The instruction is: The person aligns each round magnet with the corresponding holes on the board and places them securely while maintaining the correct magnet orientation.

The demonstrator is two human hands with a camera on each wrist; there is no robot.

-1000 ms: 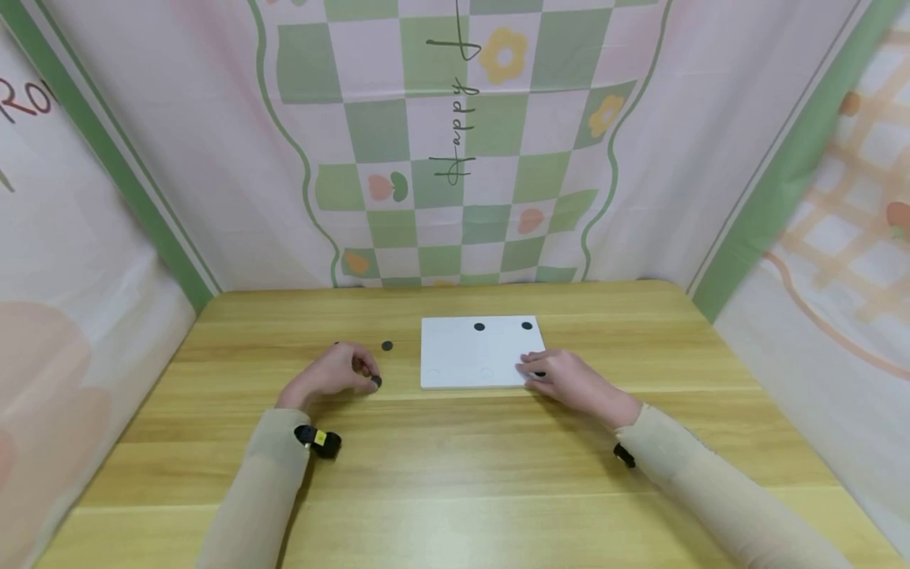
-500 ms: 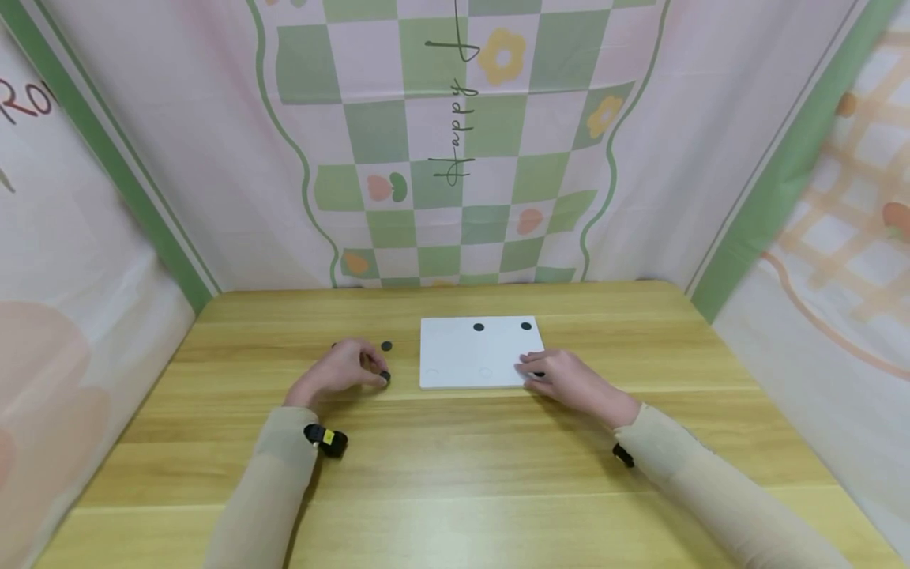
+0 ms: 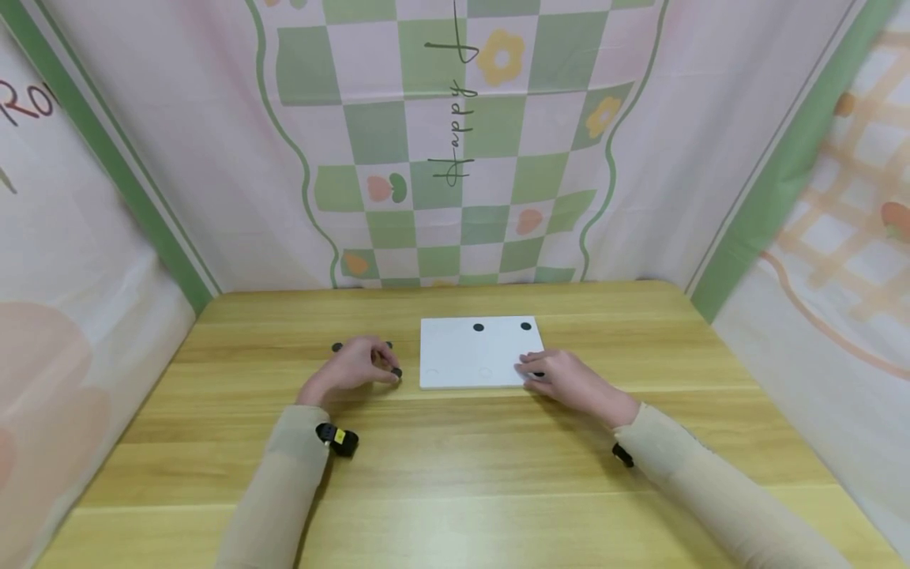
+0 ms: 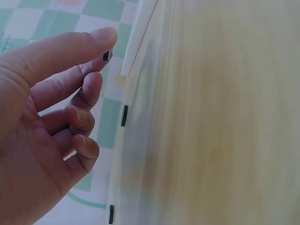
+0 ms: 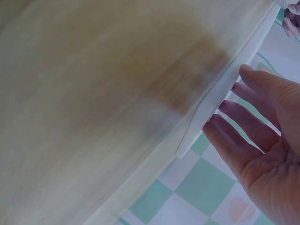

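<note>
My left hand (image 3: 353, 365) pinches a small black disc (image 4: 107, 56) between thumb and forefinger, just left of a white rectangular board (image 3: 451, 348). The held disc appears off the table in the left wrist view. My right hand (image 3: 572, 381) rests its fingertips on the board's right side, fingers extended. One black disc (image 3: 539, 374) on the board is partly covered by this hand. Along the board's far edge lie another black disc (image 3: 479, 327) and a corner disc (image 3: 526, 325). Faint circle outlines mark the near edge, one at the left corner (image 3: 431, 373) and one mid-edge (image 3: 485, 372).
Two loose black discs lie on the wooden table (image 3: 455, 474) behind my left hand: a left one (image 3: 337, 347) and a right one (image 3: 389, 344), partly hidden by the fingers. A printed curtain (image 3: 384, 142) hangs beyond the table's far edge.
My left hand has moved right toward the board with the pinched disc. The left loose disc has come into fuller view; the right one is now partly covered. The right hand stays still.
</note>
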